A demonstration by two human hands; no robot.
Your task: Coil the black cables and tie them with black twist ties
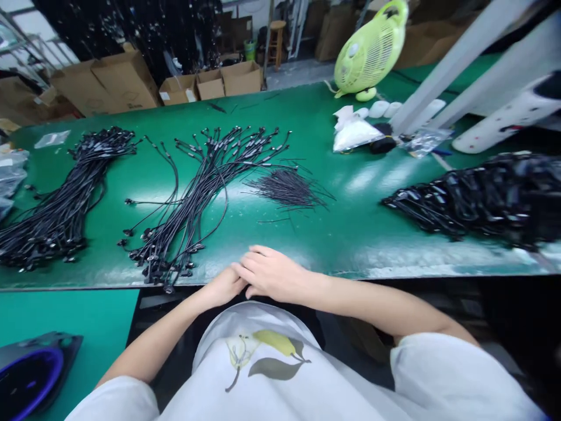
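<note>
At the front edge of the table, my right hand (272, 273) rests over my left hand (223, 286). The right fingers are closed around the left, and no tool or part shows in either hand. My left fingers are mostly hidden beneath the right ones. To the left of my hands lies a loose bundle of black cables (188, 204) with connectors at both ends, some hanging slightly over the edge. Beyond my hands is a pile of thin black cable ties (287, 188), or similar short strips; the exact kind is hard to make out.
A thicker cable bundle (74, 193) lies at the left of the green table (346, 228). On the right are a heap of black bagged cables (477, 199), a white plastic bag (356, 135) and grey posts (456, 64). A green fan (372, 49) stands at the back, with cardboard boxes (125, 82) behind.
</note>
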